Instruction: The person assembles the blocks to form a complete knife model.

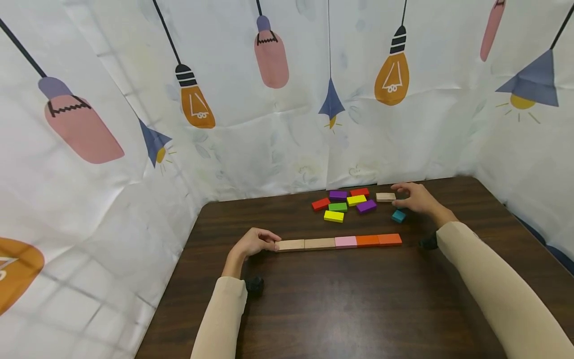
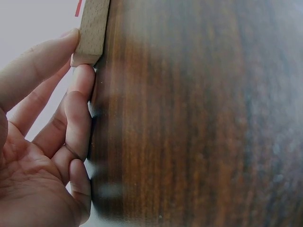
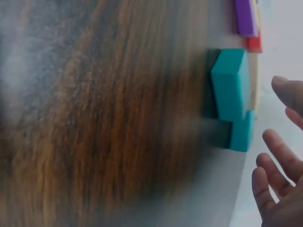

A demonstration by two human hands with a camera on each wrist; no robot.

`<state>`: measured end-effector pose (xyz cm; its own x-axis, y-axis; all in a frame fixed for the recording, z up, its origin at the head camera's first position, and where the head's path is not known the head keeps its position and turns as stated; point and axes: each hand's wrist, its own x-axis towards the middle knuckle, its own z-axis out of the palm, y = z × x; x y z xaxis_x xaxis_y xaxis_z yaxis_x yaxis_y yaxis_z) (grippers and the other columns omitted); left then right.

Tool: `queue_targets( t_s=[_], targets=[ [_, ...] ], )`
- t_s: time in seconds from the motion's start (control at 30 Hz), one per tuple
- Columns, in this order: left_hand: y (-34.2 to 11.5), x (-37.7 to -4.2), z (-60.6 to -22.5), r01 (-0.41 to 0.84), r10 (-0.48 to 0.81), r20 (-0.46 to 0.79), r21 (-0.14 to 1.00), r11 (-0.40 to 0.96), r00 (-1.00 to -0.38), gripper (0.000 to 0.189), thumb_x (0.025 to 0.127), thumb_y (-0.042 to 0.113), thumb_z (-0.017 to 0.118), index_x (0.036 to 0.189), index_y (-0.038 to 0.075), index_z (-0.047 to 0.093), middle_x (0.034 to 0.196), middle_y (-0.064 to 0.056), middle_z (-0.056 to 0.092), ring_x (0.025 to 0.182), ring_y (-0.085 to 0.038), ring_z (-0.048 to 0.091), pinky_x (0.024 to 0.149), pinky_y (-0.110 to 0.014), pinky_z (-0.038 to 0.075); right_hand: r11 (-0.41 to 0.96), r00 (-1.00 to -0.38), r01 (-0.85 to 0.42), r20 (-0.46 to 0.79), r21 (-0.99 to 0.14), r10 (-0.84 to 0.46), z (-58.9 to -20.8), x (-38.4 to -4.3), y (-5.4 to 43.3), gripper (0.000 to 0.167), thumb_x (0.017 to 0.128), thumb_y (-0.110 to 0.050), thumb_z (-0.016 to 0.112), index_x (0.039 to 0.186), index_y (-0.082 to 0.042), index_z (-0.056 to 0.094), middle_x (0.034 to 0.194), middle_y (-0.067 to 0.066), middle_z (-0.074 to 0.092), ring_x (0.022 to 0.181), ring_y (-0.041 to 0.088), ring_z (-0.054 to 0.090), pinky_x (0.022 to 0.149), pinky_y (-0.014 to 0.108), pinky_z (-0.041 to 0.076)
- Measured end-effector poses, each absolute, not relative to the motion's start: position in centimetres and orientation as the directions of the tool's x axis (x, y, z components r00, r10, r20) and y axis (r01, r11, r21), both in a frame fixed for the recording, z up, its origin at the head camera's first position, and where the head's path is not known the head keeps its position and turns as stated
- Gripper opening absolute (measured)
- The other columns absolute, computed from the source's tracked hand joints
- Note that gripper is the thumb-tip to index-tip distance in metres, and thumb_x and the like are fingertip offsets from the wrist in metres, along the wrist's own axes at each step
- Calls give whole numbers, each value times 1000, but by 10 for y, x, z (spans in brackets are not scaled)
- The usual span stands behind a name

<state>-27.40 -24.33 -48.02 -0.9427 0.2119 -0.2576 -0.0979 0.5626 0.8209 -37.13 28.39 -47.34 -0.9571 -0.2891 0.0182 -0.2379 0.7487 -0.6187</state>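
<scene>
A straight row of blocks lies across the table: a plain wooden block (image 1: 290,246) at the left end, another plain wooden block (image 1: 320,244), a pink block (image 1: 346,242) and two orange blocks (image 1: 378,240). My left hand (image 1: 254,243) pinches the row's left end block; the left wrist view has the thumb at its corner and a fingertip against its end. At the back right, my right hand (image 1: 414,199) hovers with thumb and fingers apart. Below it are a teal block (image 3: 229,87) and a second teal block (image 3: 242,133), with a plain block (image 1: 384,197) beside the fingertips.
Left of my right hand lies a loose group of several blocks, among them a green block (image 1: 338,207), a yellow block (image 1: 334,216), a purple block (image 1: 366,206) and a red block (image 1: 321,204). Behind the dark wooden table (image 1: 341,304) hangs a lamp-patterned curtain (image 1: 287,139).
</scene>
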Motion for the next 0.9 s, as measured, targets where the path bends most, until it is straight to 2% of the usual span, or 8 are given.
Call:
queue_targets(
  t_s=[0.27, 0.47, 0.6, 0.9],
  targets=[
    [-246, -276, -482, -80, 220, -247, 816, 573, -944, 18, 89, 15, 81, 107, 13, 81, 90, -5, 77, 86, -19, 67, 87, -37, 52, 763, -964, -175, -48, -622, -261, -480, -378, 285, 61, 97, -25, 71, 148, 0, 48, 143, 38, 50, 132, 55, 46, 108, 69, 36],
    [-247, -276, -483, -85, 228, -252, 824, 560, -940, 18, 89, 12, 80, 108, 11, 81, 91, -6, 78, 86, -20, 70, 91, -41, 53, 767, -963, -176, -55, -618, -265, -483, -381, 280, 59, 98, -25, 70, 147, 1, 49, 139, 37, 53, 128, 54, 50, 108, 68, 37],
    [-246, -275, -481, -79, 228, -247, 821, 566, -942, 18, 89, 14, 80, 107, 12, 81, 90, -5, 77, 86, -20, 69, 89, -39, 53, 778, -965, -170, -56, -605, -254, -482, -384, 275, 56, 98, -22, 68, 146, 2, 51, 136, 37, 55, 125, 53, 50, 106, 67, 38],
    [-246, -274, -480, -84, 219, -251, 816, 572, -943, 17, 89, 12, 80, 106, 13, 81, 89, -3, 77, 85, -18, 68, 87, -37, 52, 819, -976, -172, -17, -548, -217, -486, -390, 265, 35, 96, -14, 68, 126, 3, 66, 117, 29, 62, 106, 42, 54, 98, 60, 43]
  ],
)
